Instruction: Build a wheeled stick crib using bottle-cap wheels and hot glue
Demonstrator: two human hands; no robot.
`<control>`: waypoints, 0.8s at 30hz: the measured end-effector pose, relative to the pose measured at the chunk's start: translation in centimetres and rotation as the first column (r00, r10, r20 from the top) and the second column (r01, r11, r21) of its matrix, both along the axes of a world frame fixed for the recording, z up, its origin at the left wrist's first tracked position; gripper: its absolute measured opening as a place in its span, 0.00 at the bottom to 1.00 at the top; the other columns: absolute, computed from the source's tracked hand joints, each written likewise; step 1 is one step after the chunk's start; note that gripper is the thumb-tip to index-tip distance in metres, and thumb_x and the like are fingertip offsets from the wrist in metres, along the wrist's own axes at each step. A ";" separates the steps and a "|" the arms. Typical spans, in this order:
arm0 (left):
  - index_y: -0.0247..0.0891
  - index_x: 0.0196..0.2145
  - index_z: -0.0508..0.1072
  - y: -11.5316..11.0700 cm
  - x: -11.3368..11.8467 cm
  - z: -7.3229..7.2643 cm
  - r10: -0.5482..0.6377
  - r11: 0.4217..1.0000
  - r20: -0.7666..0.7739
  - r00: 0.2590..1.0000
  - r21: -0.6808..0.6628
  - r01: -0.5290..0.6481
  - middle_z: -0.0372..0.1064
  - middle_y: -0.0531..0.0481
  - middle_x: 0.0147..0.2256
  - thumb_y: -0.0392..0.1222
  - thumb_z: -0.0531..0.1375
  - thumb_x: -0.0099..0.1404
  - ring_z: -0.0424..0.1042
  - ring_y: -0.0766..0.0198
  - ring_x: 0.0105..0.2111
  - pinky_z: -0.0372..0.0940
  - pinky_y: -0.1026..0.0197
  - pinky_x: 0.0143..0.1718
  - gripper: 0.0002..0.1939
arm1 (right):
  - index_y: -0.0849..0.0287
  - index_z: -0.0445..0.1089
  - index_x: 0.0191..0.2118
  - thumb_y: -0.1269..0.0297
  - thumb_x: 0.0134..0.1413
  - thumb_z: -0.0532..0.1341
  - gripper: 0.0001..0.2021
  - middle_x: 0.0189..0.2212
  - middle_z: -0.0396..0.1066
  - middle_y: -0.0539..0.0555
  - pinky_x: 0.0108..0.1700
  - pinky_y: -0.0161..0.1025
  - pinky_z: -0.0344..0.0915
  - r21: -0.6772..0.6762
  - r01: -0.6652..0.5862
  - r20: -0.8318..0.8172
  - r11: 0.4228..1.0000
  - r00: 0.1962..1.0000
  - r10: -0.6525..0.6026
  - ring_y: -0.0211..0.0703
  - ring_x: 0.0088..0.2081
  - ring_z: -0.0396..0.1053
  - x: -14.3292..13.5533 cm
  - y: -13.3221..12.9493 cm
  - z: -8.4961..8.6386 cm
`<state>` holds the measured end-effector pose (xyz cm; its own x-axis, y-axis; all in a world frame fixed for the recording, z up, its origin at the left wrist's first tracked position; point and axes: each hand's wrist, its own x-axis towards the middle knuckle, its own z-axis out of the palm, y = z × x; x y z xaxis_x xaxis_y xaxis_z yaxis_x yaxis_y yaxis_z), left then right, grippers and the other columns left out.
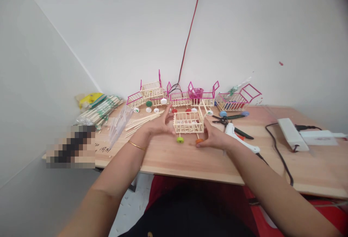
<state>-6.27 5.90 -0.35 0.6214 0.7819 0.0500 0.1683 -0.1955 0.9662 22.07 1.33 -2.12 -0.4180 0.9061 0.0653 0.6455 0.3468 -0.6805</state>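
A small cart of pale wooden sticks [188, 127], its basket unpainted, is between my two hands near the middle of the table. A green bottle-cap wheel [180, 140] and an orange wheel [199, 141] show beneath its near side. My left hand [162, 123] grips the basket's left end, thumb low and fingers behind. With my right hand [214, 135] I hold the right end, a finger reaching down beside the orange wheel. The cart's far underside is hidden.
Several stick carts with magenta-painted edges [233, 101] line the wall, one around a magenta cup [196, 94]. Loose sticks [140, 121] and bundled sticks [102, 110] lie left. Pliers [239, 128], a white glue gun [239, 139] and a corded power strip [292, 133] lie right.
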 end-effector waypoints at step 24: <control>0.42 0.67 0.29 0.1 1.9 -1.5 -0.013 0.975 0.008 1.000 0.222 0.011 0.37 0.39 0.67 0.39 0.74 0.38 0.39 0.48 0.67 0.35 0.48 0.67 0.72 | 0.44 0.30 0.68 0.55 0.36 0.72 0.60 0.65 0.48 0.58 0.56 0.54 0.62 0.099 0.063 -0.327 0.993 0.945 -0.028 0.57 0.59 0.58 -0.5 0.8 -1.5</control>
<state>-4.35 5.95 -1.86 0.6295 0.7431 0.2269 0.1559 -0.4068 0.9001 21.59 2.08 -3.59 -0.3165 0.9039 0.2878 0.4125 0.4044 -0.8163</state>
